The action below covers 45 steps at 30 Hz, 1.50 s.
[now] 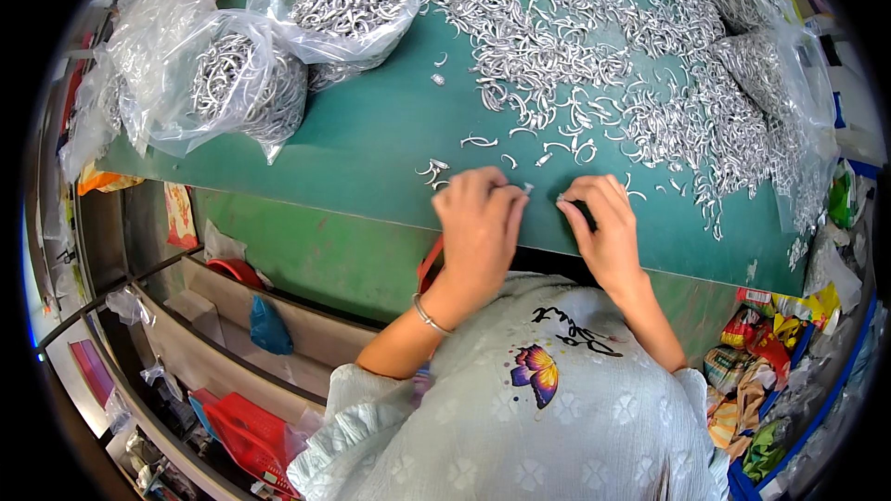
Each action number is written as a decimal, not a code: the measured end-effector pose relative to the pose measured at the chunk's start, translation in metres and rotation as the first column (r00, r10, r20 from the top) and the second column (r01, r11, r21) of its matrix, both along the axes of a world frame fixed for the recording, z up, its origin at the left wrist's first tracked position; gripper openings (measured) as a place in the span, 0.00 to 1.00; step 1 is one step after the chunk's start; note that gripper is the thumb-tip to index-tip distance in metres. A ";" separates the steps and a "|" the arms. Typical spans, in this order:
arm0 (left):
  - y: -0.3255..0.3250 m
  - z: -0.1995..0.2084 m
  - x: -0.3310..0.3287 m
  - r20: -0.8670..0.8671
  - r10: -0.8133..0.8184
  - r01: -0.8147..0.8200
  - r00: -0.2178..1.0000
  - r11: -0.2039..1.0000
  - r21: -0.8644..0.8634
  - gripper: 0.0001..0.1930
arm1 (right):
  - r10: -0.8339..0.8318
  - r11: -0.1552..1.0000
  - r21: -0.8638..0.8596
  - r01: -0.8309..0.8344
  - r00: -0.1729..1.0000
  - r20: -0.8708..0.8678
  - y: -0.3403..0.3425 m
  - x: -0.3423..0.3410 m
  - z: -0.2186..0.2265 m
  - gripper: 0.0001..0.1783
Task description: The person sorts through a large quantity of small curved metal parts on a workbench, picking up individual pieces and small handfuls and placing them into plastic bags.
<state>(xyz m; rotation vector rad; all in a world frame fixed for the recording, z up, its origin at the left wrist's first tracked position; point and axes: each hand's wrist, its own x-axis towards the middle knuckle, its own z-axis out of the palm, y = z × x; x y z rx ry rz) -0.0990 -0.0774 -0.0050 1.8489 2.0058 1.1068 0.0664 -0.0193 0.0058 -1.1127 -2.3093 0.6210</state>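
Observation:
My left hand (pixel 478 227) is over the front edge of the green table, thumb and forefinger pinched on a small silver curved metal piece (pixel 528 188). A hand's width to the right, my right hand (pixel 603 227) has its fingertips pressed together; a tiny light bit shows at them, too small to name. A few curved pieces (pixel 433 169) lie just beyond my left knuckles. More loose ones (pixel 568 147) are scattered past both hands. Behind them spreads a large heap of the same silver pieces (pixel 557 46).
Clear plastic bags (pixel 264 93) full of silver pieces stand at the far left of the green table (pixel 371 153). Another filled bag (pixel 780 83) leans at the right edge. Below left are a shelf (pixel 306 362) and a red basket (pixel 246 436); packets (pixel 756 343) fill a bin at right.

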 end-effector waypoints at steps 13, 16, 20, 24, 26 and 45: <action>-0.010 -0.007 0.014 0.194 -0.062 0.063 0.979 0.998 -0.001 0.15 | 0.138 0.986 -0.097 -0.136 0.990 0.012 -0.003 0.002 -0.010 0.12; -0.009 -0.006 0.008 0.196 -0.047 0.046 0.980 0.999 0.009 0.16 | 0.140 0.988 -0.069 -0.141 0.990 -0.014 -0.008 0.017 -0.010 0.09; -0.002 -0.004 0.010 0.166 -0.019 0.022 0.986 1.000 -0.016 0.13 | -0.076 0.994 0.073 0.085 0.991 -0.111 -0.014 0.060 -0.003 0.11; 0.008 -0.003 0.013 0.104 -0.042 0.041 0.994 0.999 0.009 0.12 | -0.516 0.824 0.226 0.520 0.853 -0.082 -0.010 0.137 0.000 0.06; 0.015 -0.002 0.016 0.085 -0.073 0.076 0.994 0.996 -0.035 0.14 | -0.677 0.722 0.180 0.668 0.736 -0.019 -0.009 0.178 -0.009 0.05; 0.044 -0.008 0.048 -0.102 -0.288 0.277 0.952 0.954 -0.112 0.17 | -0.701 0.698 0.270 0.663 0.710 0.069 -0.011 0.186 -0.005 0.28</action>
